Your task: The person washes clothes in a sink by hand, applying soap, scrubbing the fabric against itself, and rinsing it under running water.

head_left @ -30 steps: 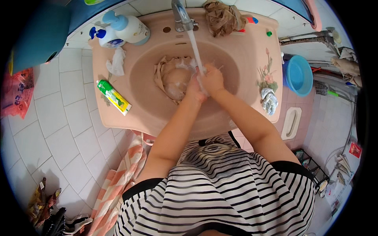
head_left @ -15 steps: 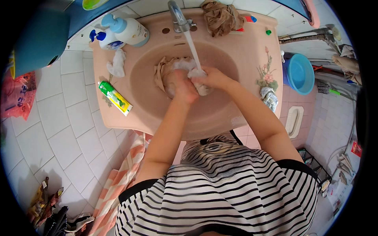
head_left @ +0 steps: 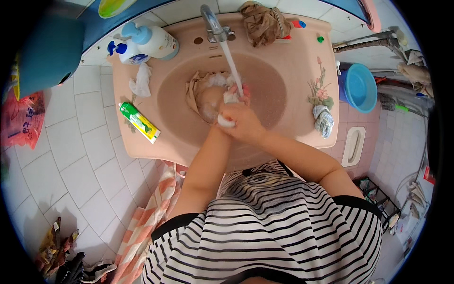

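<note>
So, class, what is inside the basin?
A sudsy beige cloth, running water, and the right hand closed on a whitish bundle, partly hiding the left hand. The cloth hides the basin beneath it.

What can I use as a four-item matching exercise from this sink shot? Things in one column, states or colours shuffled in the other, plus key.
Things
1. Tap
2. Tube
3. Beige cloth
4. Right hand

States or colours
A. Curled around something white
B. Pouring water
C. Foamy, lying in the bowl
D. Green and yellow

Pairs
1-B, 2-D, 3-C, 4-A
</note>
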